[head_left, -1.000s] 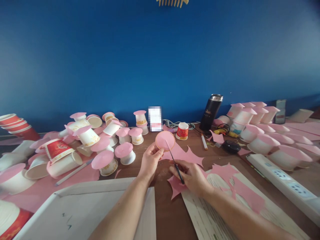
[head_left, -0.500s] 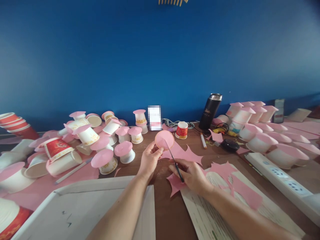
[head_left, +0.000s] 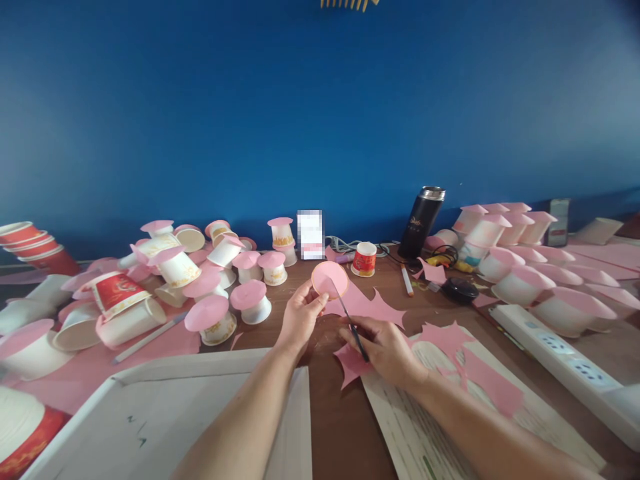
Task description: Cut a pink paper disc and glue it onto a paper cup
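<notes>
Head view: my left hand [head_left: 300, 317] pinches a pink disc [head_left: 329, 279], my right hand [head_left: 385, 350] grips scissors [head_left: 350, 323]; the black flask's [head_left: 420, 223] lettering is unreadable.

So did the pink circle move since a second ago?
No. The pink circle still sits just left of the red cup, held by the left hand, with the scissors in the right hand against it.

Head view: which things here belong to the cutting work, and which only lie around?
In use:
left hand holding pink paper circle
right hand holding scissors

Lying about:
black flask
power strip
marker
capped cups
</notes>
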{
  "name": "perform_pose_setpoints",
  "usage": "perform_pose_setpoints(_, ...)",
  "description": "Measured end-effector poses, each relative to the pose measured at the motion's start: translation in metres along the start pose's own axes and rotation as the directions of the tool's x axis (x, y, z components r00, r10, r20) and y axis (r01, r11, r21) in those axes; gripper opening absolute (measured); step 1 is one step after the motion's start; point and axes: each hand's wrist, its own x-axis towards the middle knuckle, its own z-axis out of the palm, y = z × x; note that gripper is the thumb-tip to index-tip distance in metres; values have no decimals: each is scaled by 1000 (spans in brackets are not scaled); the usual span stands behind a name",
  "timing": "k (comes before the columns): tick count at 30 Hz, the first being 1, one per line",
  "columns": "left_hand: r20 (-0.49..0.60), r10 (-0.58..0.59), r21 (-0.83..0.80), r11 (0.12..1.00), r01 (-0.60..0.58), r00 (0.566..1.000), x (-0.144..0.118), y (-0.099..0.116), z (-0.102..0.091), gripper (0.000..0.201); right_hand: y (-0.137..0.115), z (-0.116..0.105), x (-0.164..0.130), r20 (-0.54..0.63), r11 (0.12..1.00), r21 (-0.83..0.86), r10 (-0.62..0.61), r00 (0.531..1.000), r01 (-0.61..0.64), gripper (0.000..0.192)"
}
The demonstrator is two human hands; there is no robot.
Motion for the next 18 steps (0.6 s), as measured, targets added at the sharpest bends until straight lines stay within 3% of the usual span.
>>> perform_pose_setpoints(18, -59, -55, 75, 995, 60, 997, 0, -2, -3, 24, 1, 1, 2, 32, 1000, 1, 7, 999, -7, 38)
